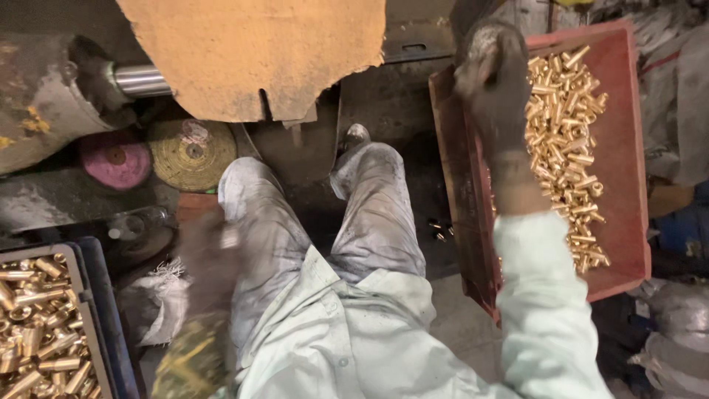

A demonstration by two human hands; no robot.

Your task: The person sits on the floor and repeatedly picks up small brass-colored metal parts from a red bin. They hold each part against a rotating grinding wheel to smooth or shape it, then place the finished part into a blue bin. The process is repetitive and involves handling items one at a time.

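Reaching toward one o'clock, my right hand point(493, 81) hovers curled over brass fittings point(565, 140) in the red tray point(624, 185); whether it holds any, I cannot tell. My left hand point(210, 255), blurred at eight o'clock: grip unclear.

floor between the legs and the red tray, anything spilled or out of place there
Yes. A few small brass pieces lie loose on the dark floor just left of the red tray, apart from the brass pile inside it, so they look spilled. The right hand reaches over the tray's upper left; the left hand is too blurred to judge.
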